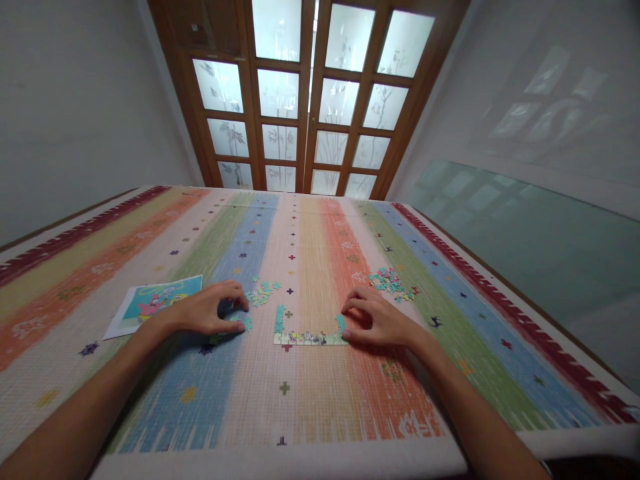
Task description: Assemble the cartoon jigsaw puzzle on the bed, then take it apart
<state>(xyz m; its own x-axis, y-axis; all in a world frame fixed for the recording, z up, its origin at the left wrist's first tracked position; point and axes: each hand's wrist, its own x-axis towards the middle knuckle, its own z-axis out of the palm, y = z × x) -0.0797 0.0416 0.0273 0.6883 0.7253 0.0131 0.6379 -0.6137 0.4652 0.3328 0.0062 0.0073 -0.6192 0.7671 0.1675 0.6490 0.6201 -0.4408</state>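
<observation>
Partly joined jigsaw border [307, 339] lies flat on the striped cloth, with a bottom row and a short teal side rising at its left end. At its right end my right hand [373, 320] has thumb and fingertips closed about a teal puzzle piece [341, 323]. My left hand [207, 309] is curved low over the cloth, thumb and fingers apart. Its thumb tip is beside a loose teal piece [247, 323]; other pieces lie partly hidden under the palm. Just beyond its fingertips is a loose scatter of teal and pale pieces [261, 293].
A heap of mixed coloured pieces [393, 283] lies beyond my right hand. The printed cartoon picture sheet [160, 303] is on the left, partly behind my left forearm. Striped cloth [310, 400] covers the table. Wooden doors with frosted panes [280, 93] stand at the far end.
</observation>
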